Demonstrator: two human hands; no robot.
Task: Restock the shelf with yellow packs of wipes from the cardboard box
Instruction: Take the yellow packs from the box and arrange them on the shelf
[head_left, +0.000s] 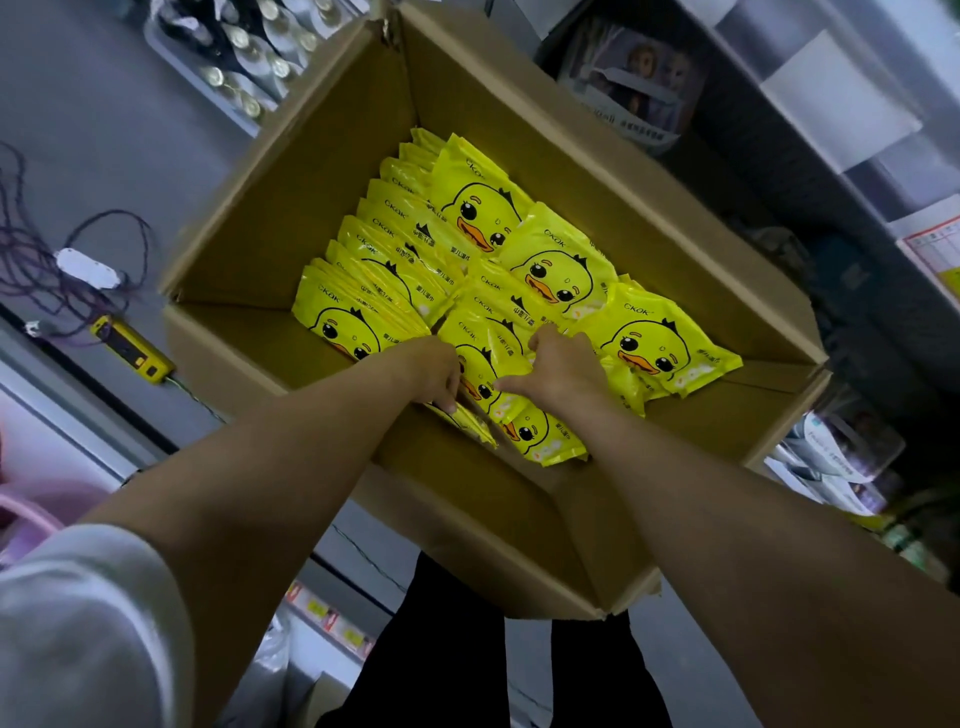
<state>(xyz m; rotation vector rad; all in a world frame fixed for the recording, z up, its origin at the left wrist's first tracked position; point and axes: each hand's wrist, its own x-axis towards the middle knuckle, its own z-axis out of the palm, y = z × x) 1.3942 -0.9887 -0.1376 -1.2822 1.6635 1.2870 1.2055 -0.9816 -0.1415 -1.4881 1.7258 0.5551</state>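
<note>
Packs (480, 364), stacked in overlapping rows in the box (249, 218), lie directly between both hands, equally near each. Left hand (434, 371) and right hand (563, 366) curl round opposite sides of one bundle. The shelf (857, 249) lies right of the grip.

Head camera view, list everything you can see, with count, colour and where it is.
cardboard box: one, brown, centre, flaps open
yellow packs of wipes: dozens, yellow with duck faces, stacked inside the box
power strip: one, yellow, left of the box
cables: a tangle, dark, far left
packaged goods: several, pale, shelves on the right
container: one, pink, lower left edge
left hand: one, gripping packs at the box's near side
right hand: one, gripping packs beside the left hand
</note>
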